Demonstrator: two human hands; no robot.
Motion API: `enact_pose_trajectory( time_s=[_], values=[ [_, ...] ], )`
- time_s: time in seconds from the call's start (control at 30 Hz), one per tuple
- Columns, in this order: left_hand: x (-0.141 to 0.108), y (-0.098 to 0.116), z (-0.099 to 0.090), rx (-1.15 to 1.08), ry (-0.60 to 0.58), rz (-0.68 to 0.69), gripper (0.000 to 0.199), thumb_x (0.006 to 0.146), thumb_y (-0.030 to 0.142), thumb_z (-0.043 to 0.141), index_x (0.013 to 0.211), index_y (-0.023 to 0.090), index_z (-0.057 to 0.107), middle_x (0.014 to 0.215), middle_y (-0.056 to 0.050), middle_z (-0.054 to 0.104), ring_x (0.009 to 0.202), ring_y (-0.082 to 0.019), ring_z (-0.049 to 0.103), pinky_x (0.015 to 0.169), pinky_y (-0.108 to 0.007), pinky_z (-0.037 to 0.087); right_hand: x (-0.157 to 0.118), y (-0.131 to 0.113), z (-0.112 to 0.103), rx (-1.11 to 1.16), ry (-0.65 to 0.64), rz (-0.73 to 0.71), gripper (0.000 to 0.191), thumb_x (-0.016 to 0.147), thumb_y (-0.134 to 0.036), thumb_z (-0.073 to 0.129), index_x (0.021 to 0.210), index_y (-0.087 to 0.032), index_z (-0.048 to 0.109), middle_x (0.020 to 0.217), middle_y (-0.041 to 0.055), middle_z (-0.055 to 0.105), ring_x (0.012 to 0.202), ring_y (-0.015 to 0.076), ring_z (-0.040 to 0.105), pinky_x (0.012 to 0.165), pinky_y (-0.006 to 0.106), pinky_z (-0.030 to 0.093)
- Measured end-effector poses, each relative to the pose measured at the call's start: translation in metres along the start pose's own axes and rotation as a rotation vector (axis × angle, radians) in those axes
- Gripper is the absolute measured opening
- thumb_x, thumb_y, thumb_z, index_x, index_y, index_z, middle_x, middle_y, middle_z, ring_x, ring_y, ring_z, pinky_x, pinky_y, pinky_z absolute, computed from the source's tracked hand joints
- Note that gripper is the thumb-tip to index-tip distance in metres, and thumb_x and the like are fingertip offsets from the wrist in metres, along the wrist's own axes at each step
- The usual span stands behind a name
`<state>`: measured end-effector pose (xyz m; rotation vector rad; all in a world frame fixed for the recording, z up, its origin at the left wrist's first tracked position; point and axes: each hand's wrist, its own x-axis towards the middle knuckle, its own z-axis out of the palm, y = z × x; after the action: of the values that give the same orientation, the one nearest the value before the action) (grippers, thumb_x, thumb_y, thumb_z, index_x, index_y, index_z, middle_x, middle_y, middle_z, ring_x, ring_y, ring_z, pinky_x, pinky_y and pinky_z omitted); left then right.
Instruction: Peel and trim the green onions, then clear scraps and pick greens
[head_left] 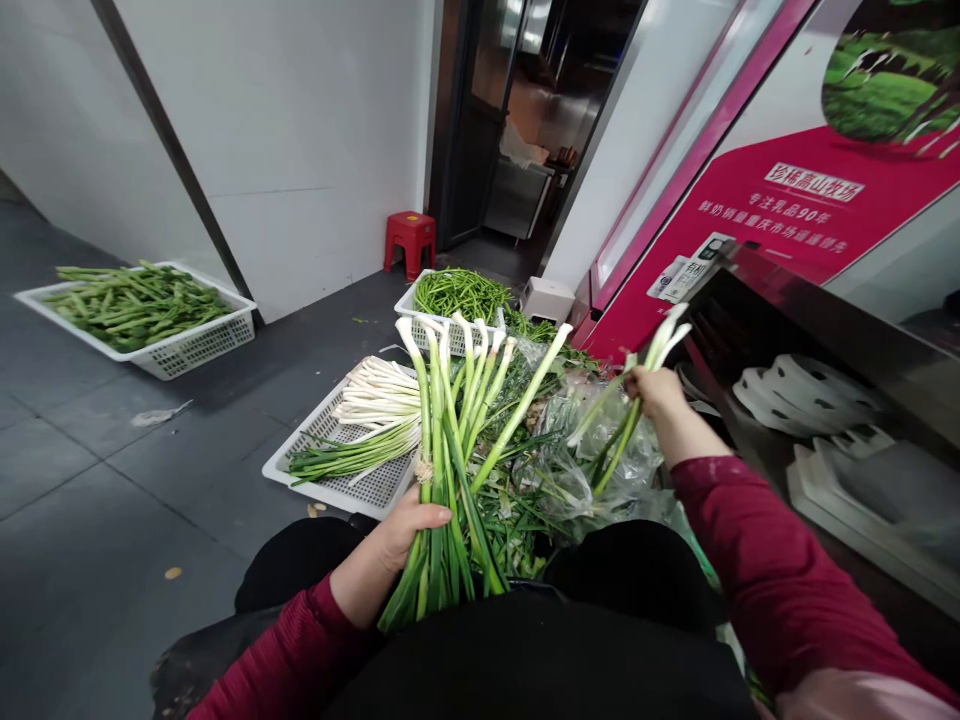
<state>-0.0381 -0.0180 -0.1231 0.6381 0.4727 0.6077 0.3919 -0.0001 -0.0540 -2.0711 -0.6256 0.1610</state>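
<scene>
My left hand (pixel 407 527) is wrapped round the green part of a bunch of long green onions (pixel 437 440), their white ends up and fanned apart. A tie circles some stalks just above the thumb. Off to the right, my right hand (pixel 656 392) is closed on a few smaller green onions (pixel 626 435), white ends up and leaves hanging over a clear plastic bag. Thinner green onions (pixel 379 395) lie in a white basket (pixel 289 468) behind my left hand. Loose leaves and trimmings (pixel 517 530) are heaped between my knees.
Green stalks fill a white basket (pixel 202 345) at the left. Another white basket (pixel 409 305) of thin green vegetables stands ahead, near a red stool (pixel 410 240) and a doorway. On the right, a metal shelf holds white trays (pixel 847 470) beside a pink panel.
</scene>
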Motion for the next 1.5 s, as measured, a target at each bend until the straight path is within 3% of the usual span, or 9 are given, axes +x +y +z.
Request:
enact_pose_trajectory(
  time_s=[0.27,0.43,0.53,0.7,0.83,0.93,1.1,1.2,1.5],
  values=[
    [0.011,-0.005,-0.013,0.03,-0.009,-0.022,0.048,0.059,0.013,0.067,0.107,0.013,0.063,0.079,-0.008,0.07,0.065,-0.021,0.064,0.067,-0.033,0.05,-0.097,0.043,0.073,0.106,-0.392,0.336,0.004,0.072,-0.012,0.053,0.076,-0.011,0.054,0.052,0.0041,0.061,0.029,0.0065,0.034,0.028,0.019,0.03],
    [0.015,-0.006,-0.013,0.019,-0.046,-0.028,0.036,0.058,0.01,0.066,0.093,0.012,0.066,0.079,-0.008,0.07,0.067,-0.021,0.064,0.07,-0.034,0.049,-0.123,-0.013,0.05,0.558,-0.8,0.229,0.024,0.076,-0.023,0.057,0.1,-0.018,0.057,0.098,0.0066,0.067,0.071,0.012,0.063,0.059,0.024,0.054],
    [0.013,-0.008,-0.008,0.001,-0.047,-0.029,0.038,0.061,0.01,0.064,0.099,0.013,0.064,0.087,-0.009,0.07,0.077,-0.023,0.065,0.075,-0.035,0.048,-0.142,-0.049,0.044,0.785,-0.995,0.166,0.03,0.077,-0.026,0.059,0.105,-0.02,0.054,0.096,0.006,0.065,0.085,0.0169,0.063,0.077,0.037,0.054],
    [0.019,-0.009,-0.01,0.055,-0.111,-0.069,0.039,0.054,0.011,0.068,0.093,0.011,0.067,0.088,-0.011,0.07,0.078,-0.026,0.064,0.076,-0.038,0.048,-0.151,-0.071,0.045,0.881,-0.92,0.095,0.018,0.077,-0.033,0.059,0.085,-0.02,0.049,0.067,-0.0021,0.053,0.065,0.013,0.058,0.071,0.037,0.055],
    [0.02,-0.003,-0.011,0.146,-0.198,0.004,0.039,0.057,0.014,0.066,0.096,0.008,0.068,0.1,-0.015,0.067,0.091,-0.027,0.061,0.083,-0.037,0.046,-0.126,-0.075,0.016,0.895,-0.622,-0.128,0.017,0.075,-0.025,0.06,0.085,-0.021,0.048,0.063,-0.0064,0.044,0.052,0.0072,0.049,0.058,0.027,0.053],
    [0.018,-0.003,-0.01,0.14,-0.192,-0.02,0.029,0.06,0.015,0.065,0.088,0.008,0.067,0.083,-0.012,0.069,0.074,-0.024,0.064,0.07,-0.036,0.051,-0.122,-0.078,-0.001,0.748,-0.446,-0.36,0.021,0.072,-0.021,0.061,0.091,-0.02,0.053,0.064,-0.0058,0.049,0.048,0.0064,0.047,0.05,0.024,0.048],
    [0.024,-0.01,-0.011,0.121,-0.234,-0.017,0.018,0.058,0.015,0.066,0.075,0.009,0.064,0.064,-0.006,0.064,0.054,-0.019,0.061,0.051,-0.029,0.049,-0.187,-0.065,0.036,0.226,-0.846,-0.188,0.03,0.063,-0.038,0.071,0.079,-0.015,0.059,0.053,-0.0035,0.051,0.041,0.0075,0.042,0.036,0.021,0.035],
    [0.029,-0.014,-0.011,0.115,-0.209,-0.036,0.018,0.057,0.017,0.067,0.073,0.009,0.063,0.061,-0.007,0.063,0.049,-0.018,0.06,0.046,-0.027,0.047,-0.228,-0.051,0.071,0.322,-0.977,-0.023,0.032,0.062,-0.042,0.071,0.069,-0.017,0.052,0.042,-0.0067,0.044,0.034,0.0062,0.035,0.033,0.02,0.028],
    [0.038,-0.018,-0.006,0.102,-0.065,0.025,0.044,0.054,0.027,0.079,0.092,0.009,0.067,0.082,-0.012,0.07,0.07,-0.021,0.064,0.072,-0.035,0.049,-0.244,-0.044,0.091,0.463,-0.846,0.017,0.035,0.059,-0.042,0.072,0.066,-0.018,0.046,0.038,-0.0087,0.041,0.032,0.0058,0.031,0.032,0.021,0.023]
  ],
)
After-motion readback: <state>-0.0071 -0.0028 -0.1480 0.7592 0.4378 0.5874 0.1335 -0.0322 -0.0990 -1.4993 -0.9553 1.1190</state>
